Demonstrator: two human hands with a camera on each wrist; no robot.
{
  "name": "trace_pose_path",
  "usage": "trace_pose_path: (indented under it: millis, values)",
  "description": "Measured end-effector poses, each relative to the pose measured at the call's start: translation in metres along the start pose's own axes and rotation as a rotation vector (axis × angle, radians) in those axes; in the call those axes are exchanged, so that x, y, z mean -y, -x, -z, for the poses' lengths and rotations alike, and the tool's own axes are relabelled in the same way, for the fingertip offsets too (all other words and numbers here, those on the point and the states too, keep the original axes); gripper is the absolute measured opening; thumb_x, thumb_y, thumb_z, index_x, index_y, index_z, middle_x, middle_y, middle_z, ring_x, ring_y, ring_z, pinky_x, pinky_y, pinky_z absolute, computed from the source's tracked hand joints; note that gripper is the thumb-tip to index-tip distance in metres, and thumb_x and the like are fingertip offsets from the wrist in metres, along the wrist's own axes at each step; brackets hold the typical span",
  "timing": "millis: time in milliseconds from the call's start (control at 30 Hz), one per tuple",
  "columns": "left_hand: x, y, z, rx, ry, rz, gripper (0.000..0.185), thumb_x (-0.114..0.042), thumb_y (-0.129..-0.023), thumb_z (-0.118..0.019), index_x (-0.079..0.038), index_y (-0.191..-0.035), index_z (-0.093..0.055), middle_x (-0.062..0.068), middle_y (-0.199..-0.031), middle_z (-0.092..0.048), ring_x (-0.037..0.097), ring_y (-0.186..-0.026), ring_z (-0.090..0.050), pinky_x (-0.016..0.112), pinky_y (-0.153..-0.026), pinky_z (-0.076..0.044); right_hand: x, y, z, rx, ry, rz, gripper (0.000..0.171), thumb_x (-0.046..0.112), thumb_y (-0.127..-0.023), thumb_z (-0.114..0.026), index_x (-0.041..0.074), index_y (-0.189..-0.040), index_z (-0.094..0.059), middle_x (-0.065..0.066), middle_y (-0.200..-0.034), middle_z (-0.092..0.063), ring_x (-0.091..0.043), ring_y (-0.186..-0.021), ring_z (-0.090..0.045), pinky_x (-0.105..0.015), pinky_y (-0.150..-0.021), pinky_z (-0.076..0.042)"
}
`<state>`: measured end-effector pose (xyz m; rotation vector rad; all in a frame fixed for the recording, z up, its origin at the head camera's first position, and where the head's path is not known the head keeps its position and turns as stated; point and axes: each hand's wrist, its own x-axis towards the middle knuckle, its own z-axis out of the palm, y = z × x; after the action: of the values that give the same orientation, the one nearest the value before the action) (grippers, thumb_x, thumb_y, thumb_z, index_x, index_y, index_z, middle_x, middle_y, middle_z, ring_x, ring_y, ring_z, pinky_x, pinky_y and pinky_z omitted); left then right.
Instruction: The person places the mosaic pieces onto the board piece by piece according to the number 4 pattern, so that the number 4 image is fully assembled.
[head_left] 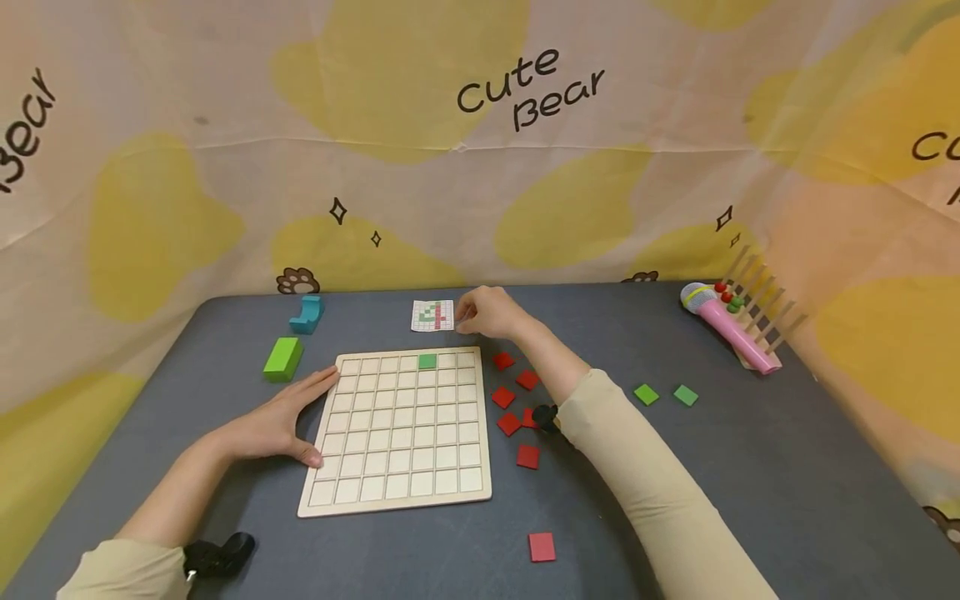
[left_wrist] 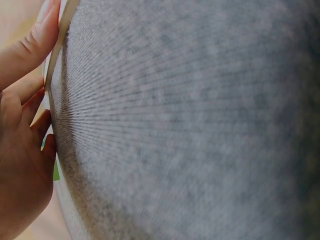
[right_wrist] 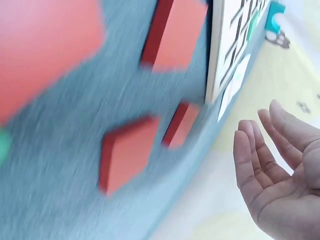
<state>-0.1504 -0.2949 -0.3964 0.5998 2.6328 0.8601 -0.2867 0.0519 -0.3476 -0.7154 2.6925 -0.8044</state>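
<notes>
A pale wooden grid board [head_left: 401, 427] lies on the table, with a single green square tile [head_left: 427, 362] in its top row. My left hand [head_left: 273, 421] rests along the board's left edge, thumb and fingers spread apart. In the left wrist view the thumb [left_wrist: 35, 45] touches the board's edge. Just right of a small card with a printed grid pattern [head_left: 432, 316], my right hand [head_left: 491, 312] hovers with loosely bent fingers. The right wrist view shows nothing between those fingers [right_wrist: 243, 152]. Several red square tiles [head_left: 503, 397] lie between the board and my right forearm.
A pinkish-red tile [head_left: 542, 547] lies nearer me. Two green tiles [head_left: 646, 394] are right of my right arm. At the far right, a pink toy microphone [head_left: 731, 329] lies against a pegged wooden stand [head_left: 783, 325]. Left are a green block [head_left: 282, 359] and a blue curved piece [head_left: 307, 315].
</notes>
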Motion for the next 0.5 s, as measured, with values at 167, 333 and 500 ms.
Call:
trace_pose_path:
  millis: [167, 333, 500]
  values:
    - [0.000, 0.000, 0.000, 0.004, 0.000, 0.020, 0.123, -0.041, -0.061, -0.089, -0.004, -0.157, -0.021, 0.021, -0.165, -0.013, 0.053, -0.148, -0.013, 0.075, -0.107, -0.018, -0.021, 0.007, 0.015, -0.034, 0.007, -0.007, 0.022, 0.015, -0.089, -0.071, 0.005, -0.109, -0.074, -0.012, -0.100, -0.074, -0.022, -0.087, -0.066, -0.026, -0.073, -0.051]
    - [-0.002, -0.001, 0.001, 0.009, 0.000, 0.015, 0.123, -0.039, -0.061, -0.089, -0.004, -0.157, -0.021, 0.021, -0.166, -0.013, 0.053, -0.148, -0.012, 0.075, -0.108, -0.018, -0.043, 0.016, 0.030, -0.047, 0.026, -0.035, 0.024, 0.015, -0.089, -0.071, 0.004, -0.111, -0.073, -0.013, -0.100, -0.073, -0.024, -0.088, -0.065, -0.029, -0.075, -0.050]
    - [-0.002, 0.001, 0.002, 0.011, 0.000, 0.025, 0.123, -0.039, -0.061, -0.089, -0.004, -0.157, -0.021, 0.021, -0.166, -0.012, 0.052, -0.149, -0.012, 0.075, -0.108, -0.017, -0.061, 0.023, 0.042, -0.036, 0.041, -0.029, 0.025, 0.015, -0.088, -0.072, 0.003, -0.110, -0.073, -0.014, -0.099, -0.074, -0.025, -0.089, -0.065, -0.031, -0.077, -0.049]
